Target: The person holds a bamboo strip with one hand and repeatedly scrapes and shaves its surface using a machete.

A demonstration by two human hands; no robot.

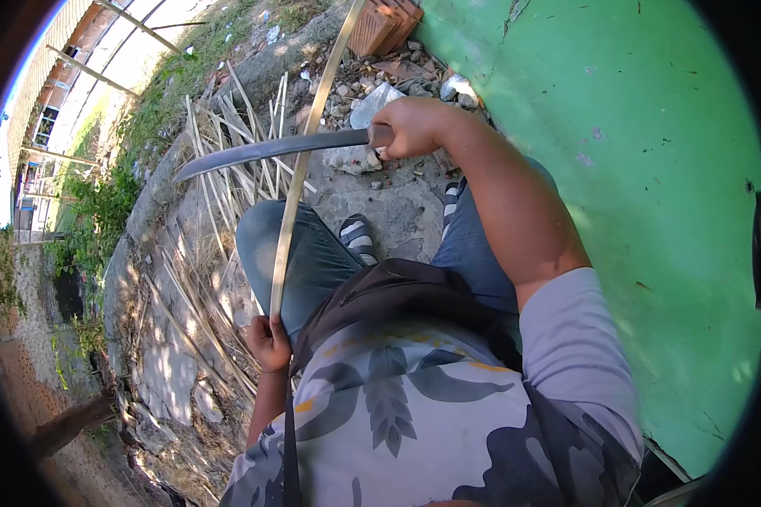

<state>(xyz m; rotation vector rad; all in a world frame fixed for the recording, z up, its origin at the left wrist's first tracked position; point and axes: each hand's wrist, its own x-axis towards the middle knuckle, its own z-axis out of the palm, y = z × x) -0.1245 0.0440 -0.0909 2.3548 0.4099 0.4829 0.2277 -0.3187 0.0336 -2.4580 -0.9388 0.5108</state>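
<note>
In the head view my right hand is closed around the handle of a machete, whose long dark blade points left. The blade crosses a long pale bamboo strip at about its middle; whether the two touch I cannot tell. My left hand pinches the strip's lower end beside my left knee. From there the strip rises past the blade and leaves the top of the view. Most of the machete's handle is hidden inside my right fist.
Loose pale strips lie on the ground to my left, with more piled ahead. Rubble and red hollow bricks lie in front. A green wall stands close on my right. A dark bag rests across my lap.
</note>
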